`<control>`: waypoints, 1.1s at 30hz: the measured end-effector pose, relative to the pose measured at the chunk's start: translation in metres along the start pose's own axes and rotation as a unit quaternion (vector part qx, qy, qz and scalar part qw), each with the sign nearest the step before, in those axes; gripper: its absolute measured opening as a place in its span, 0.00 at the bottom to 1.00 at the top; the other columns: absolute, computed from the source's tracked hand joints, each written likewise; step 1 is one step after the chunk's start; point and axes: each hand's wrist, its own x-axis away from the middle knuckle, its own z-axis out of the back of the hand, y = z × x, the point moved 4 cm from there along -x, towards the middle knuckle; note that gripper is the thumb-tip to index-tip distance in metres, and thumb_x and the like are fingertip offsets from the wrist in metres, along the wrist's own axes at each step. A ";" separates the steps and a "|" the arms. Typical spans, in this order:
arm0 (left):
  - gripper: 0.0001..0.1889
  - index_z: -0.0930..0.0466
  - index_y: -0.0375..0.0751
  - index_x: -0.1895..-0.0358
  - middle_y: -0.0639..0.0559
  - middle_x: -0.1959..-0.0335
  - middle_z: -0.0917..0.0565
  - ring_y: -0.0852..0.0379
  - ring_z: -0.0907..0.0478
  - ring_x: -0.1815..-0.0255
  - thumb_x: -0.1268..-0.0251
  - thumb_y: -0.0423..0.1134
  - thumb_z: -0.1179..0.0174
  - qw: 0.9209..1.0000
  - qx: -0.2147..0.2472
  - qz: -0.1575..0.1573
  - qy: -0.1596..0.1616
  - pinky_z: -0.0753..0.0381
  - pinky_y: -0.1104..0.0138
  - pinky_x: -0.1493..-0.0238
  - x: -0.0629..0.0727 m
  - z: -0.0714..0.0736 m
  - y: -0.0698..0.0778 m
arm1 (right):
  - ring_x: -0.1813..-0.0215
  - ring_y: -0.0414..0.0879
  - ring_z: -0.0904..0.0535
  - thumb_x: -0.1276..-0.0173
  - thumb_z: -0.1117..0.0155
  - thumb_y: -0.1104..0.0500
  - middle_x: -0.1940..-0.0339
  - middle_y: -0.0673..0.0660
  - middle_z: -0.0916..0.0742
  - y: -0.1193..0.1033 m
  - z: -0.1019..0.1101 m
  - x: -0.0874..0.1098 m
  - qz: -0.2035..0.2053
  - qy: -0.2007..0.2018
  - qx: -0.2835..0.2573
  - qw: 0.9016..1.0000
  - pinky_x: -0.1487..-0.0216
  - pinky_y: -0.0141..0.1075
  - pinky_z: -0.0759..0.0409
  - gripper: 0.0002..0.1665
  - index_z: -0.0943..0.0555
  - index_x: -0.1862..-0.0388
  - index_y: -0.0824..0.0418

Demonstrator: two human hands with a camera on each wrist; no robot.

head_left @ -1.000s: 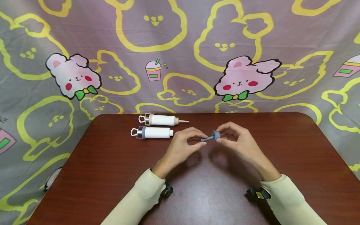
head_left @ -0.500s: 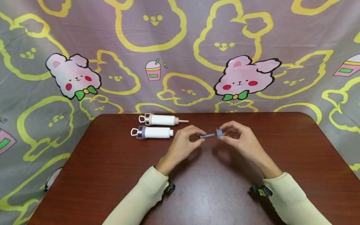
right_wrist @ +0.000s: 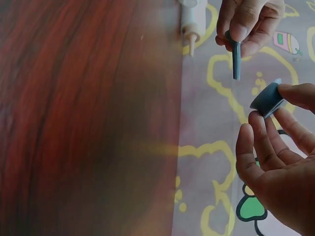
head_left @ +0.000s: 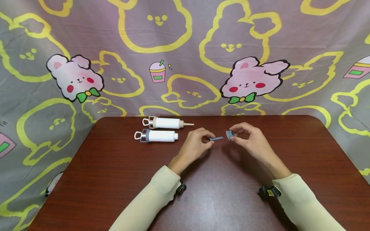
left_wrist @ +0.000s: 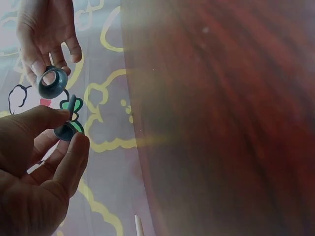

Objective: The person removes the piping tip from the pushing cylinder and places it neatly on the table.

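Note:
My left hand (head_left: 196, 144) pinches a small grey-blue nozzle (head_left: 216, 138) by its wider base, between thumb and fingers. Its thin tube points right, toward a grey-blue ring-shaped collar (head_left: 229, 135). Thumb and fingertips of my right hand (head_left: 254, 141) grip that collar by its edge. A small gap parts the two pieces above the table. The left wrist view shows the hole through the collar (left_wrist: 55, 91). In the right wrist view the nozzle's tube (right_wrist: 236, 61) hangs free of the collar (right_wrist: 268, 100).
Left of my hands, two white syringe-shaped pumps lie on the brown table (head_left: 115, 179). The farther pump (head_left: 167, 123) has beige trim and a thin nozzle; the nearer one (head_left: 160, 136) has grey trim and a blunt end. A patterned cloth (head_left: 185, 64) hangs behind.
The nozzle and collar were together one second ago; the collar has come off the tube's end. Both hands have shifted slightly right, still holding their pieces. The pumps have not moved.

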 end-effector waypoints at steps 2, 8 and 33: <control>0.07 0.10 0.36 0.56 0.45 0.56 0.12 0.55 0.11 0.59 0.35 0.27 0.31 1.000 -0.015 0.004 -0.002 0.16 0.77 0.58 -0.003 -0.002 -0.001 | 0.58 0.35 0.17 0.32 0.26 0.64 0.55 0.61 0.11 0.003 0.001 -0.001 0.002 0.003 0.010 1.000 0.53 0.25 0.21 0.16 0.15 0.47 0.64; 0.07 0.09 0.39 0.57 0.48 0.58 0.11 0.59 0.16 0.62 0.37 0.29 0.30 0.998 -0.069 0.008 -0.002 0.20 0.76 0.59 -0.014 -0.008 -0.002 | 0.57 0.36 0.18 0.33 0.25 0.64 0.55 0.59 0.11 0.013 0.002 -0.005 -0.003 0.007 0.053 0.999 0.54 0.26 0.23 0.15 0.14 0.48 0.63; 0.08 0.07 0.46 0.58 0.51 0.55 0.08 0.55 0.16 0.52 0.37 0.31 0.30 0.988 -0.102 0.113 -0.025 0.20 0.68 0.51 -0.036 -0.023 -0.010 | 0.56 0.56 0.22 0.33 0.30 0.68 0.59 0.63 0.17 0.033 0.002 -0.026 -0.039 -0.034 0.178 0.983 0.56 0.43 0.26 0.12 0.15 0.52 0.67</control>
